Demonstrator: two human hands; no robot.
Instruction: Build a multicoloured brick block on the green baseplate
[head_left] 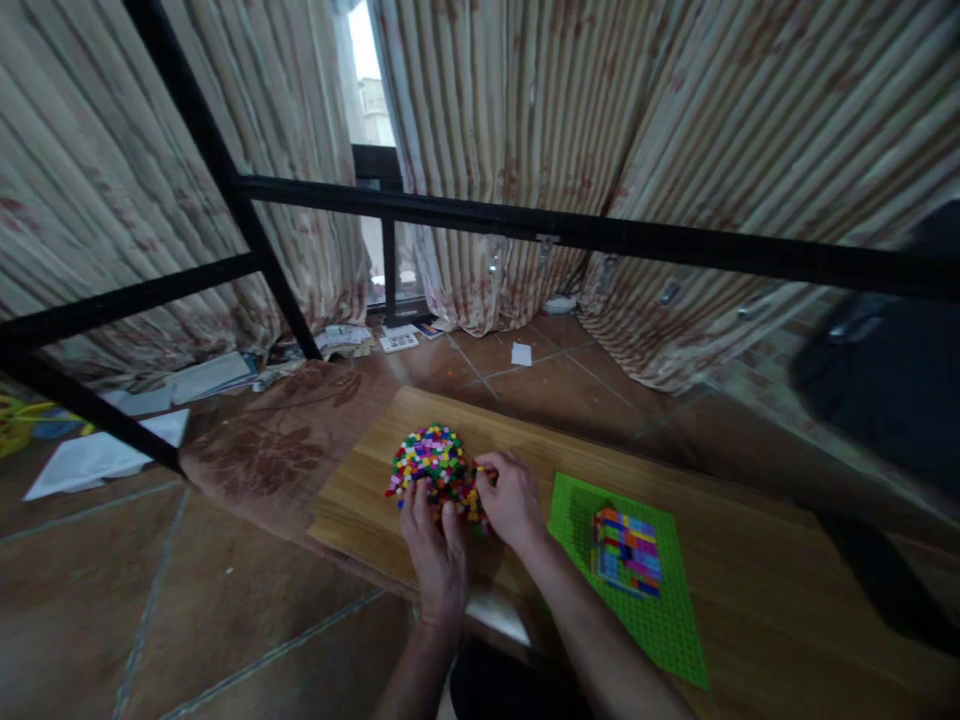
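On the table, the brick pile is being touched by the left hand, fingers parted; beside it the right hand is curled, its hold unclear.

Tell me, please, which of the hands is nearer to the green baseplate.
Right: the right hand is left of the green baseplate; the left hand is farther left, at the brick pile.
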